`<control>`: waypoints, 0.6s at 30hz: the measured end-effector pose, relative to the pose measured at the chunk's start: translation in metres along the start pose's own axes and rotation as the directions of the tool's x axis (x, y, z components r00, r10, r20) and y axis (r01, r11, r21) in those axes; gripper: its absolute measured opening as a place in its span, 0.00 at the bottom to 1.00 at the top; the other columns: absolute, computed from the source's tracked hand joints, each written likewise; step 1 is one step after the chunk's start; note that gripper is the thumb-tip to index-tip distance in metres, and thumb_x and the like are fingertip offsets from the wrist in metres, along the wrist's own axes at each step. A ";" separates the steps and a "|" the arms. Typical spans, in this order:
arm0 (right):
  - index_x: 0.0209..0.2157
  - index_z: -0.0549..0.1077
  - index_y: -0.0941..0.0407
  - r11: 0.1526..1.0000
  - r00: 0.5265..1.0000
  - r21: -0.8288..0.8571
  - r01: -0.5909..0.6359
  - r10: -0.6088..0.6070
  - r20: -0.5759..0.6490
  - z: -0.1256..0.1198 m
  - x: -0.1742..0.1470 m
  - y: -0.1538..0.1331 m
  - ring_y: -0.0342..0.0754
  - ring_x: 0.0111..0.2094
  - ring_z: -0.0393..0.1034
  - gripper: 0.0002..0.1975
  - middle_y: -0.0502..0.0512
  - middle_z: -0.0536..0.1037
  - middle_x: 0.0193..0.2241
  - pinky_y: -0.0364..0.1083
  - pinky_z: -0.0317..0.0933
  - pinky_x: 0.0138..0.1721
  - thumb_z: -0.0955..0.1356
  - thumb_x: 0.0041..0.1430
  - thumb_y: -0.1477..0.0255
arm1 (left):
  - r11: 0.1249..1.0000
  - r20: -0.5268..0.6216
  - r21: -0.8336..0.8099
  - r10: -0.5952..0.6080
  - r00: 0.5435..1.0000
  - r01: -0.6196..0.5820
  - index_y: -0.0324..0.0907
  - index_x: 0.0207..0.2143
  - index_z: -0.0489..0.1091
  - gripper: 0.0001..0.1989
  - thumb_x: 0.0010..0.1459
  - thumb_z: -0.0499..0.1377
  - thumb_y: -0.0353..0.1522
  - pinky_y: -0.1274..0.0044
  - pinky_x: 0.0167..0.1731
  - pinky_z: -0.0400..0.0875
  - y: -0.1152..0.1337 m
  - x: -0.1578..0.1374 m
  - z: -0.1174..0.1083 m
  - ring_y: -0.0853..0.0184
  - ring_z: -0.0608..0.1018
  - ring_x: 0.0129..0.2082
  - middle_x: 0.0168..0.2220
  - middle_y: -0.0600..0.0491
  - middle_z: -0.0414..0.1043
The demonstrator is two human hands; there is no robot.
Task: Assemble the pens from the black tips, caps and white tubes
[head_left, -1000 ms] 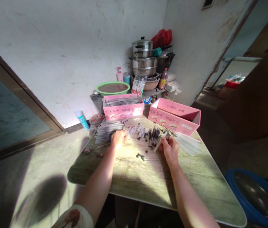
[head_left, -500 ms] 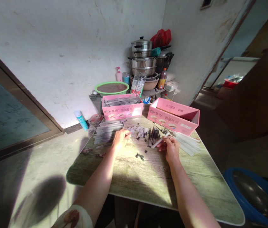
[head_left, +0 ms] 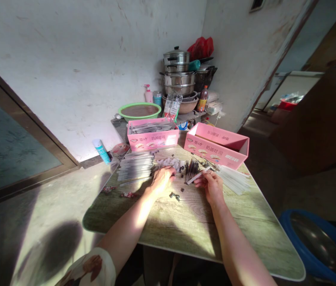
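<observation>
My right hand (head_left: 212,185) is closed on a whitish pen barrel (head_left: 197,176), held slanting over the table. Close behind that barrel lies a bunch of dark pen refills (head_left: 192,168). My left hand (head_left: 164,179) is at the near edge of a heap of small white pieces (head_left: 172,163), its fingers curled together; whatever they hold is hidden. Several small black caps (head_left: 175,196) lie on the wood-patterned table between the hands. Left of my left hand is a stack of pens (head_left: 134,169). Clear, empty-looking tubes (head_left: 232,180) fan out beyond my right hand.
A pink box (head_left: 152,140) filled with pens stands at the back, and a second pink box (head_left: 217,149) stands to its right. Behind are a green basin (head_left: 140,111) and stacked steel pots (head_left: 179,79). A blue tub (head_left: 319,242) is at the lower right.
My left hand has moved right, from beside the pen stack to the white pieces and black caps. My right hand keeps hold of the barrel, almost in the same place.
</observation>
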State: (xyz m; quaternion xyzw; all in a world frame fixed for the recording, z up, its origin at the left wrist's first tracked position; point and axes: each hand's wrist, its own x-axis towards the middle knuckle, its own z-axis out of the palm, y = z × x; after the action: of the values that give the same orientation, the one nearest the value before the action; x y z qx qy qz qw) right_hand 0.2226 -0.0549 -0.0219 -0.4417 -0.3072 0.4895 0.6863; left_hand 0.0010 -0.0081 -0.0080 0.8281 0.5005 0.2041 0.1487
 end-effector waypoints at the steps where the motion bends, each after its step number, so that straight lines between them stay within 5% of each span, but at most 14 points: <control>1: 0.26 0.71 0.56 1.000 1.000 0.006 -0.002 0.002 0.004 0.000 0.000 0.000 0.48 0.18 0.77 0.21 0.56 0.82 0.21 0.41 0.71 0.17 0.81 0.45 0.57 | 1.000 0.007 0.014 -0.004 1.000 0.004 0.45 0.43 0.80 0.08 0.62 0.63 0.29 0.72 0.48 0.74 0.002 0.000 0.000 0.59 0.82 0.45 0.44 0.48 0.81; 9: 0.26 0.72 0.56 1.000 1.000 -0.004 -0.021 0.021 0.000 -0.001 0.002 0.001 0.48 0.17 0.76 0.20 0.56 0.82 0.21 0.42 0.71 0.16 0.80 0.45 0.58 | 1.000 -0.007 0.024 0.017 1.000 -0.017 0.44 0.42 0.80 0.08 0.64 0.61 0.28 0.72 0.46 0.73 -0.001 -0.002 0.001 0.59 0.82 0.43 0.43 0.48 0.81; 18: 0.26 0.69 0.52 0.997 0.950 -0.063 0.041 -0.058 -0.306 -0.003 0.005 0.003 0.48 0.14 0.71 0.17 0.46 0.74 0.14 0.44 0.65 0.13 0.76 0.46 0.58 | 0.982 0.007 -0.168 0.082 0.997 -0.080 0.43 0.38 0.81 0.09 0.65 0.59 0.29 0.72 0.46 0.74 0.020 0.005 -0.001 0.61 0.81 0.39 0.38 0.50 0.81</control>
State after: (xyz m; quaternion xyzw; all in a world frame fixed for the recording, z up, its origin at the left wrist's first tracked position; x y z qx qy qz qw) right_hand 0.2259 -0.0508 -0.0256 -0.5238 -0.2212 0.3884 0.7252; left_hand 0.0184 -0.0127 0.0026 0.8336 0.4464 0.2458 0.2130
